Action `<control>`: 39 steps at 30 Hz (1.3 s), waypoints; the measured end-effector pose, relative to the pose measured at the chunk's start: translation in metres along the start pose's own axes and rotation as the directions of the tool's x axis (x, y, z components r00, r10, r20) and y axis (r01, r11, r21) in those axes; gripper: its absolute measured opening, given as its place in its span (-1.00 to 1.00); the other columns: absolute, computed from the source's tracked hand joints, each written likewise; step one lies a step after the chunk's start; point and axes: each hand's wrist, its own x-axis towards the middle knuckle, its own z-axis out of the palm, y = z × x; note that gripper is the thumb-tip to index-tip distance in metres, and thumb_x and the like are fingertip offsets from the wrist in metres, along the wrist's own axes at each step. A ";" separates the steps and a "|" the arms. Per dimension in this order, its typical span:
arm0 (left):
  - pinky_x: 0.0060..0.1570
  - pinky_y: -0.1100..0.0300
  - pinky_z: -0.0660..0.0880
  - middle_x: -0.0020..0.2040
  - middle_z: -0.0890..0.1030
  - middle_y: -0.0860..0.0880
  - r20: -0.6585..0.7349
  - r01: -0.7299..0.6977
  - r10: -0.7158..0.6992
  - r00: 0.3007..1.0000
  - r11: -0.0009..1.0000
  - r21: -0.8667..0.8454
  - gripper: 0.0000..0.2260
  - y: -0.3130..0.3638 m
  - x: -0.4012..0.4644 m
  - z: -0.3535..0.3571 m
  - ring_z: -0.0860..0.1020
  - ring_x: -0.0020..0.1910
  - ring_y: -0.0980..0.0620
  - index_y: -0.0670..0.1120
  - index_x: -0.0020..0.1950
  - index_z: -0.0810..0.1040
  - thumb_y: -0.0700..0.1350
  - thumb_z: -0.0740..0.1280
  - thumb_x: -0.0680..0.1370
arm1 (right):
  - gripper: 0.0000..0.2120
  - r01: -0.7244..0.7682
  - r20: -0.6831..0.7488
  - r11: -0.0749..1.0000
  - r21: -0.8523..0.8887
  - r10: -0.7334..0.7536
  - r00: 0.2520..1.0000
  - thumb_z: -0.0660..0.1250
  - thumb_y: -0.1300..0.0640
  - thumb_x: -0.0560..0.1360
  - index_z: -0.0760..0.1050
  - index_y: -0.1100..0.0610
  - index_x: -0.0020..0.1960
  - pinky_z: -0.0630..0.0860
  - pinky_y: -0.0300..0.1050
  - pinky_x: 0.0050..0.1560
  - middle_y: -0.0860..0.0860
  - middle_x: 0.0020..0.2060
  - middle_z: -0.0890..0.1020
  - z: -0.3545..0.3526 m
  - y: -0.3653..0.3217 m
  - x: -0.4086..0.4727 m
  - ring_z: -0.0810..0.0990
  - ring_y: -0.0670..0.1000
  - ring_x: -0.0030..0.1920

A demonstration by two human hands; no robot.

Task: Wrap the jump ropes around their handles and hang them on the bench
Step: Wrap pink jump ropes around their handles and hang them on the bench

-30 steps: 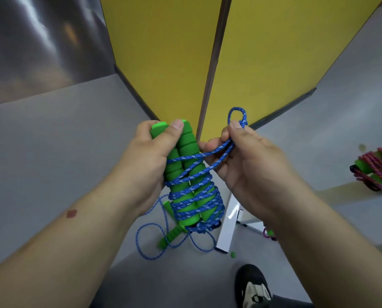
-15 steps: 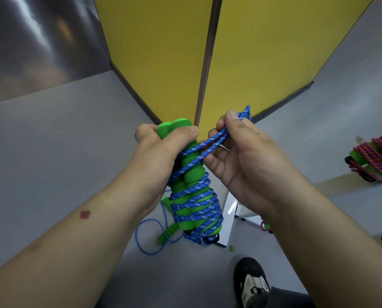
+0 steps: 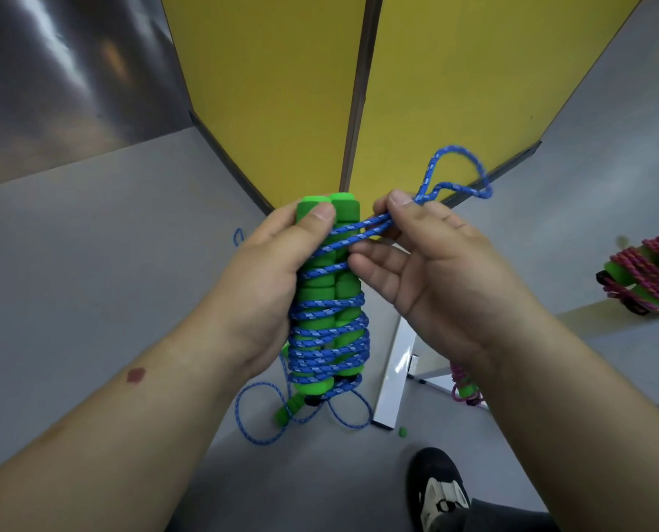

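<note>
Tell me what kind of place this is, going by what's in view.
Probably a gym or sports storage room, though that's a guess. A smooth grey floor meets yellow wall panels, a pale bench carries a wrapped pink jump rope, and another blue jump rope lies loose on the floor.

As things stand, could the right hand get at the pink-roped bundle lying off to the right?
Probably not yet. The right hand pinches the blue rope, which runs back to the green handles gripped by the left hand. The pink-roped bundle lies apart at the frame's edge; nothing blocks the way.
</note>
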 end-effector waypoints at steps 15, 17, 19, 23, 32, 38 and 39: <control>-0.18 0.17 0.57 0.02 0.58 0.02 -0.052 -0.073 0.086 0.995 0.972 0.223 -0.30 -0.006 0.002 -0.004 0.66 -0.19 0.15 0.07 0.14 0.34 0.19 0.60 0.14 | -0.96 0.138 -0.066 0.979 -0.152 -0.149 0.987 0.40 0.21 0.52 0.61 0.16 -0.08 0.65 -0.06 -0.12 0.08 -0.19 0.69 -0.001 0.003 -0.003 0.68 0.11 -0.14; -0.23 0.22 0.55 0.00 0.54 0.04 -0.075 -0.066 0.089 0.993 0.961 0.270 -0.32 -0.006 0.002 -0.004 0.63 -0.25 0.20 0.07 0.12 0.32 0.12 0.62 0.15 | -0.92 0.142 -0.060 0.980 -0.139 -0.152 0.987 0.38 0.18 0.54 0.61 0.19 -0.07 0.65 -0.04 -0.11 0.05 -0.23 0.68 0.001 0.001 -0.004 0.70 0.12 -0.15; -0.28 0.18 0.55 -0.02 0.54 0.00 -0.089 -0.032 0.058 0.994 0.963 0.266 -0.42 -0.005 0.003 -0.005 0.61 -0.27 0.17 0.03 0.12 0.35 0.07 0.58 0.25 | -0.82 0.096 -0.069 0.988 -0.117 -0.105 0.992 0.32 0.10 0.59 0.63 0.20 -0.03 0.66 -0.05 -0.12 0.04 -0.22 0.65 0.001 0.000 -0.004 0.71 0.12 -0.17; -0.16 -0.07 0.59 -0.13 0.66 -0.08 -0.037 0.001 0.006 0.999 0.982 0.190 -0.61 -0.002 0.003 -0.008 0.62 -0.22 -0.08 -0.10 0.13 0.51 0.03 0.46 0.37 | -0.72 0.019 -0.095 1.000 -0.010 -0.020 0.995 0.26 0.04 0.64 0.64 0.20 -0.04 0.66 -0.02 -0.13 0.07 -0.14 0.61 -0.003 -0.003 -0.002 0.70 0.14 -0.14; 0.10 -0.13 0.53 0.09 0.65 -0.27 0.099 0.088 -0.098 0.990 0.991 0.098 -0.56 -0.006 0.003 -0.011 0.62 0.07 -0.24 -0.07 0.28 0.62 -0.04 0.22 0.45 | -0.74 -0.075 -0.033 0.990 0.120 0.079 0.996 0.15 0.08 0.68 0.58 0.15 0.15 0.65 0.05 0.07 0.02 -0.33 0.65 -0.006 -0.014 -0.001 0.70 0.09 -0.12; -0.06 0.01 0.63 0.03 0.71 -0.16 0.113 0.033 -0.053 0.992 0.985 0.170 -0.62 -0.006 0.001 -0.008 0.71 -0.01 -0.14 -0.05 0.28 0.61 0.07 0.35 0.51 | -0.72 -0.117 0.057 0.989 0.088 0.113 0.992 0.09 0.09 0.68 0.54 0.12 0.21 0.55 0.01 0.16 0.09 -0.06 0.74 -0.007 -0.017 -0.003 0.69 0.09 0.03; -0.07 0.02 0.64 0.04 0.71 -0.17 0.109 0.030 -0.050 0.993 0.984 0.174 -0.63 -0.006 0.001 -0.008 0.72 -0.02 -0.15 -0.05 0.28 0.61 0.05 0.37 0.52 | -0.72 -0.113 0.067 0.990 0.084 0.108 0.992 0.09 0.09 0.68 0.54 0.11 0.22 0.54 0.01 0.14 0.09 -0.04 0.74 -0.007 -0.017 -0.003 0.69 0.08 0.01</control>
